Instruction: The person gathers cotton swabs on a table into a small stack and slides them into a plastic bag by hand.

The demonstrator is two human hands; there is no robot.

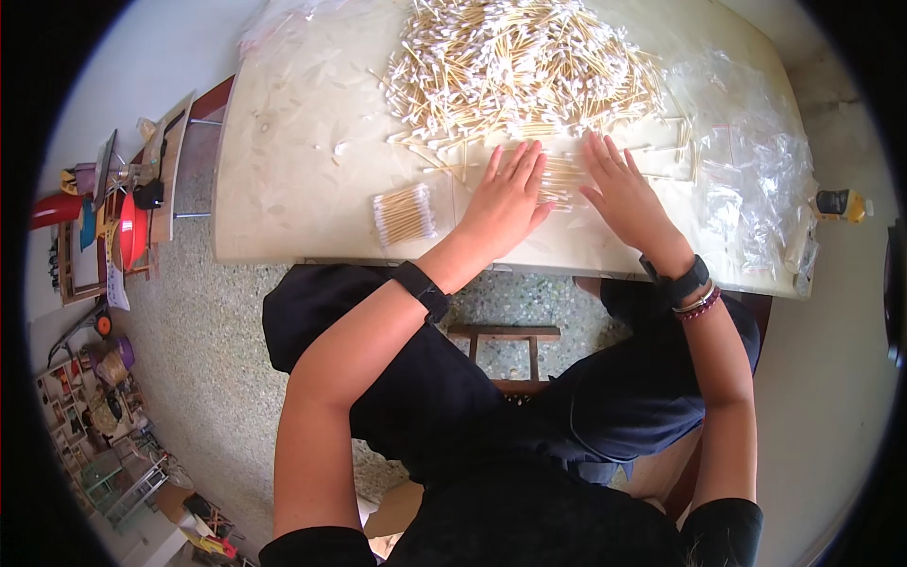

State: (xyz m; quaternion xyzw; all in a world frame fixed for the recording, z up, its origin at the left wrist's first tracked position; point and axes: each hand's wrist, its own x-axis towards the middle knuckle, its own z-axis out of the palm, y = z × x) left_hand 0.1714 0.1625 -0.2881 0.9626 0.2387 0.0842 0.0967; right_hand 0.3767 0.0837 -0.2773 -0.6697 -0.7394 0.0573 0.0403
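My left hand (511, 197) rests palm down near the front of the table, fingers slightly apart. Its thumb side touches or borders a small row of cotton swabs (560, 183) laid roughly crosswise. On the other side of that row lies my right hand (622, 186), also palm down with fingers spread. Neither hand appears to grip anything, though what is under the palms is hidden. A large loose heap of cotton swabs (524, 67) spreads just beyond my fingertips. Left of my left hand, a flat bundle of aligned swabs (404, 215) seems to be in a clear plastic bag.
Clear plastic bags (755, 177) cover the right end of the table (297, 177). More plastic (283, 21) lies at the far left corner. Stray swabs (669, 149) lie right of the heap. A yellow bottle (842, 205) stands beyond the right edge. Beneath is a wooden stool (504, 332).
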